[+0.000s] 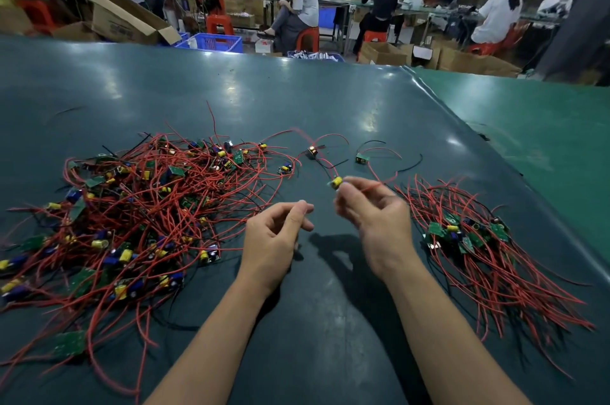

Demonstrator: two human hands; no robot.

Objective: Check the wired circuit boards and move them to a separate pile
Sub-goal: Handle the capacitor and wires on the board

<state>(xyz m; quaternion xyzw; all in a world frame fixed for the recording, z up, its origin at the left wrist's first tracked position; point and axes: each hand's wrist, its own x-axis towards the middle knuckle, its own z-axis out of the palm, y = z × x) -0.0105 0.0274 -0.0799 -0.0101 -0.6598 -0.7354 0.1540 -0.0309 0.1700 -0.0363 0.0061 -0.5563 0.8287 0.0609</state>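
A large tangled pile of small green circuit boards with red and black wires covers the left of the dark green table. A smaller, tidier pile lies at the right, its wires fanned toward me. My right hand is raised above the table and pinches one wired board with a yellow capacitor; its red wires trail up and to the right. My left hand hovers beside it, fingers loosely curled, holding nothing that I can see.
Two loose wired boards lie on the table beyond my hands. A lighter green table adjoins at the right. Behind the table stand cardboard boxes, a blue crate, red stools and several seated people.
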